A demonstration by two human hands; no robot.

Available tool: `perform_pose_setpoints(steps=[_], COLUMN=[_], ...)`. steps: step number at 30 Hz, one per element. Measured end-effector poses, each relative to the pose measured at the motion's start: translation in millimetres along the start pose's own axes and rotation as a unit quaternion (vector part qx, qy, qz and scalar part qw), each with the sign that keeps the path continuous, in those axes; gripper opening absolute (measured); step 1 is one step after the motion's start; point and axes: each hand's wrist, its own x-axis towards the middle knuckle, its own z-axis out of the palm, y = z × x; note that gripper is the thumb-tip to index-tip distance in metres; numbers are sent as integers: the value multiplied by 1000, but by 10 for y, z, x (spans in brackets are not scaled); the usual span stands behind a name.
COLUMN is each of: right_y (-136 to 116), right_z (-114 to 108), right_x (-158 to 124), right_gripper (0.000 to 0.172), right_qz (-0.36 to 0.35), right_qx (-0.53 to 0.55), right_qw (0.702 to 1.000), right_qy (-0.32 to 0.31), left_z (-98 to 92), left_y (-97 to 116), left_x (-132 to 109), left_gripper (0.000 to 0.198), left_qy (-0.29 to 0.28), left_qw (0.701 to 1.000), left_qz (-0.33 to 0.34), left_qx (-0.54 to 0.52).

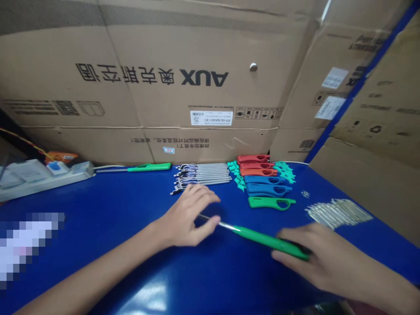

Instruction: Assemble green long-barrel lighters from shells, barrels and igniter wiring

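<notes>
A green long-neck lighter (272, 243) tilts over the blue table, its metal tube pointing to the left. My right hand (315, 253) is closed around the handle's rear end. Around the far end of the tube is my left hand (192, 216), thumb and fingers apart; the thumb crosses in front of the tube, and I cannot tell whether it touches. Behind my left hand lies a row of metal tubes with wires (210, 173). Beyond the lighter sit a green handle shell (271, 203), blue handle shells (267, 189) and red handle shells (256, 166).
Turquoise small parts (285, 171) flank the shells. Clear slim packets or tubes (339, 212) lie at the right. Another green lighter (149, 167) rests at the back left, near a white power strip (46, 179). Cardboard (147, 105) walls the table's back and right side.
</notes>
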Motion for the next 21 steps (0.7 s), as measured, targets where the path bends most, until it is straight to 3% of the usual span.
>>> perform_pose_setpoints(steps=[2,5,7,12,16,21], right_y=[-192,-379,-422,-400,-429,-498], right_z=[49,104,122,141,205,358], right_x=[357,734,893,1087,1067,996], right_gripper=[32,38,40,49,29,29], right_qz=[-33,-78,-90,-42,-34,-58], right_qx=[-26,-12,33,106,23,7], right_qw=[999,996,993,970,988,993], right_qy=[-33,-51,-70,-216,-150,-102], left_z=[-40,-63,-80,-116,-79,-15], left_y=[90,86,23,-119,-132,-87], left_x=[-93,-214,-277,-354,-368,-369], left_gripper=[34,28,22,26,24,32], left_qy=[-52,-115,-132,-158,-170,-175], left_qw=[997,991,989,987,984,984], left_qz=[29,0,-19,-32,-26,-19], left_qx=[39,72,62,-22,-43,-31])
